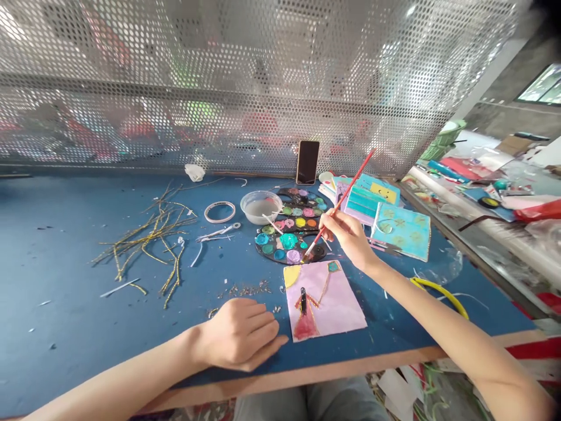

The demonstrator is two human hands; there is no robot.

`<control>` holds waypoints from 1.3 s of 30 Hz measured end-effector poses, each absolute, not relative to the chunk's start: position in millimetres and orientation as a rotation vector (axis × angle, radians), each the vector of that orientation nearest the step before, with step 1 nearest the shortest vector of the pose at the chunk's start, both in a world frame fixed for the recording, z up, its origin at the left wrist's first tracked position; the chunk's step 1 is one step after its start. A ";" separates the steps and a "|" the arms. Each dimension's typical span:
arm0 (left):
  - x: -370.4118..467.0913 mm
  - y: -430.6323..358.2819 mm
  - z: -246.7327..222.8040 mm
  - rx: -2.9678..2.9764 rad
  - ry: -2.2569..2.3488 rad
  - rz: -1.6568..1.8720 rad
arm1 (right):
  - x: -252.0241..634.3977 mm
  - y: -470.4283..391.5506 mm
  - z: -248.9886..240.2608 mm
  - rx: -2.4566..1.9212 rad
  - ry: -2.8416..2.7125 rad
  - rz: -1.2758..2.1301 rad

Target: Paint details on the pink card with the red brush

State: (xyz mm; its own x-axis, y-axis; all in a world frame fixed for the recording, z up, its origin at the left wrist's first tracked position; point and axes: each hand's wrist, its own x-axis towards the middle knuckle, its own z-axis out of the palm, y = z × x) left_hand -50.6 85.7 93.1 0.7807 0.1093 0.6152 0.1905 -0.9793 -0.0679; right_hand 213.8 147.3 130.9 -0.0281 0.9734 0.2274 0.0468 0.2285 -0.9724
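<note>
My right hand [348,237] pinches a thin red paintbrush [350,187], handle slanting up to the right. The brush's tip is down at the near edge of the paint palette [272,257], just above a small painted panel [342,304]. That panel has a lilac ground with a yellow corner, a figure in a red dress with long black hair, and a line up to a teal kite shape. My left hand [243,333] rests on the table beside the panel's left edge, fingers curled and closed; its underside is hidden. Several paint colours fill the palette's wells.
A bowl of cloudy water [262,207], a tape roll [220,212] and scissors [219,232] lie behind. Yellowish twisted strands [162,240] spread at left. A phone [308,162] leans on the perforated metal screen [219,99]. Painted panels [401,231] and a yellow loop [442,292] sit at right.
</note>
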 end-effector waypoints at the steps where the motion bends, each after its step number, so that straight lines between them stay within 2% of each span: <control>1: -52.3 89.6 94.1 -2.811 -0.280 -0.966 | 215.0 149.2 131.6 -1.056 -1.337 1.055; 10: -64.1 127.9 98.2 -2.595 -0.593 -0.828 | 235.8 167.8 136.0 -0.979 -1.175 1.130; 17: -63.1 126.6 124.5 -2.499 -0.869 -0.802 | 270.9 163.5 193.9 -0.859 -1.185 0.993; 21: -72.1 92.0 133.6 -2.359 -1.122 -0.964 | 293.9 134.8 206.2 -0.880 -1.270 0.862; 29: -72.6 13.7 100.5 -2.137 -1.650 -1.394 | 305.3 70.4 159.7 -1.012 -1.457 0.759; 35: -59.4 1.8 79.3 -2.097 -1.867 -1.653 | 283.9 84.2 170.5 -0.981 -1.534 0.634; 39: -60.0 4.4 86.2 -2.120 -1.923 -1.660 | 270.9 107.0 173.4 -0.964 -1.598 0.618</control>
State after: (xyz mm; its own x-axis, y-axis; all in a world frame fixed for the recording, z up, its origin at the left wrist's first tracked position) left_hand -60.0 4.4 86.2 -0.1707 0.8231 0.5416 0.6558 -0.3153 0.6859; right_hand 270.9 107.0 173.4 -0.0522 0.8424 0.5364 0.2619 0.5298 -0.8066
